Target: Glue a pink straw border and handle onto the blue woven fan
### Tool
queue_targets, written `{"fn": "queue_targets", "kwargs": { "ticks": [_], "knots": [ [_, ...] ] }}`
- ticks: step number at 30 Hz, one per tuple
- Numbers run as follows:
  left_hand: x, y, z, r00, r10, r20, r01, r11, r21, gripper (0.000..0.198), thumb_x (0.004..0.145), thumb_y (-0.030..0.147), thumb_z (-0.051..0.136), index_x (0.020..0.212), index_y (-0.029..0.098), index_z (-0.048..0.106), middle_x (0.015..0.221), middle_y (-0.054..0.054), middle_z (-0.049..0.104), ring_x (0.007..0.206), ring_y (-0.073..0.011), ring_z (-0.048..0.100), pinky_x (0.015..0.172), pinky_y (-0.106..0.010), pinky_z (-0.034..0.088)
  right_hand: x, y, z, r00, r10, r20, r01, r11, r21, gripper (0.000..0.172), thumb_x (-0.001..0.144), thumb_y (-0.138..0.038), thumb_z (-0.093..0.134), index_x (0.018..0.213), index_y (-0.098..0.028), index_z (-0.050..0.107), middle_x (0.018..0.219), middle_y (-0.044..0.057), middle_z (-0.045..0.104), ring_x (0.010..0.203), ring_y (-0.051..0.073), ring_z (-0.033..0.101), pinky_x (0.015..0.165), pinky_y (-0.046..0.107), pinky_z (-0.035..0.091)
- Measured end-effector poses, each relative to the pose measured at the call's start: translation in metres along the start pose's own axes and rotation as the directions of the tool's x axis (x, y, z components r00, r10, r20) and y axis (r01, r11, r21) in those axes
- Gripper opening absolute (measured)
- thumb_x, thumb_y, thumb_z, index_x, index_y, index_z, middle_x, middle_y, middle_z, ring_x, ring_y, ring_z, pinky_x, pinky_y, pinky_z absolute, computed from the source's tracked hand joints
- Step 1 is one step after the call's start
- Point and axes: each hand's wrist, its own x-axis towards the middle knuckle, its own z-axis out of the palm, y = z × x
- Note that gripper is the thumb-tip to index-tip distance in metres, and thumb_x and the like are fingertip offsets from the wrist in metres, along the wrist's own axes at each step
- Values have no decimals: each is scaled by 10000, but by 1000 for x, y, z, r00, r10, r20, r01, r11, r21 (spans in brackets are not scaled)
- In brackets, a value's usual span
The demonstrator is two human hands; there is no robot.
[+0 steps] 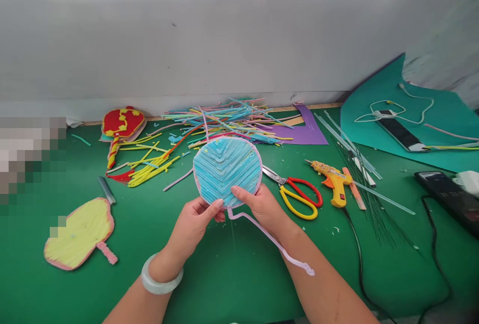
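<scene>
Between my two hands I see a round fan, its face covered with light blue pipe cleaners laid in a V pattern and its rim edged in pale pink. My left hand pinches the lower left edge, thumb in front and fingers behind. Opposite it, my right hand grips the lower right edge with the thumb across the blue face. A long pale pink pipe cleaner hangs from the bottom of the fan and trails over my right forearm.
Behind the fan lies a pile of coloured pipe cleaners. Scissors, a yellow glue gun and glue sticks are on the right, with phones beyond. A yellow fan and a red fan lie left.
</scene>
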Motion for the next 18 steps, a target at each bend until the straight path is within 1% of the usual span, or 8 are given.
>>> {"fn": "queue_targets", "kwargs": {
  "ticks": [5, 7, 9, 11, 13, 14, 16, 18],
  "knots": [
    [3, -4, -1, 992, 104, 72, -110, 990, 93, 546, 782, 707, 614, 701, 168, 649, 653, -33, 677, 618, -160, 616, 636, -287, 522, 4, 1, -3, 1000, 14, -26, -10, 992, 122, 276, 798, -446, 745, 902, -191, 754, 989, 44, 768, 955, 231, 685, 936, 402, 515],
    [1, -7, -1, 979, 198, 44, -203, 954, 220, 517, 880, 646, 529, 690, 177, 633, 644, -26, 660, 614, -154, 613, 616, -276, 513, 5, 0, -2, 999, 17, -52, -6, 979, 202, 277, 786, -419, 760, 959, -203, 750, 1034, 36, 763, 1017, 236, 676, 990, 410, 492],
    [-2, -9, 0, 927, 375, -35, -330, 854, 402, 424, 952, 500, 507, 680, 189, 600, 625, -2, 621, 597, -134, 588, 596, -255, 492, 5, -4, -1, 996, 29, -89, -2, 956, 293, 323, 764, -394, 781, 1033, -221, 739, 1064, 27, 759, 1048, 241, 672, 1009, 418, 486],
    [-6, -10, 2, 766, 638, -77, -486, 655, 579, 240, 951, 329, 570, 752, 195, 594, 687, 8, 613, 638, -125, 588, 621, -246, 493, 6, -7, 0, 991, 50, -124, -1, 930, 366, 416, 741, -376, 799, 1123, -236, 712, 1081, 20, 756, 1049, 247, 677, 997, 430, 499],
    [-10, -8, 3, 533, 846, 7, -599, 372, 709, 50, 897, 175, 648, 926, 198, 615, 849, -19, 645, 788, -144, 628, 729, -270, 524, 5, -9, 1, 986, 71, -150, -4, 915, 404, 499, 723, -368, 810, 1188, -240, 682, 1088, 20, 755, 1042, 251, 684, 982, 438, 511],
    [-12, -6, 3, 430, 899, 84, -622, 227, 749, 179, 867, 119, 676, 1014, 199, 615, 933, -42, 653, 884, -164, 637, 797, -298, 531, 5, -10, 1, 984, 80, -159, -7, 911, 412, 519, 719, -369, 812, 1202, -237, 674, 1090, 22, 755, 1039, 251, 687, 978, 440, 513],
    [-15, -2, 2, 298, 922, 249, -614, -15, 789, 347, 813, 63, 724, 1112, 200, 614, 1019, -73, 657, 1016, -203, 621, 895, -351, 521, 4, -10, 2, 981, 101, -163, -23, 907, 421, 505, 715, -373, 813, 1177, -216, 682, 1079, 32, 757, 1029, 253, 692, 966, 436, 518],
    [-16, 3, -1, 219, 903, 368, -590, -178, 788, 384, 771, 60, 768, 1102, 204, 639, 997, -72, 666, 1029, -216, 609, 921, -369, 515, 2, -9, 4, 983, 125, -138, -55, 902, 429, 444, 724, -378, 806, 1112, -188, 703, 1048, 47, 763, 1016, 257, 697, 943, 428, 527]
  ]
}}
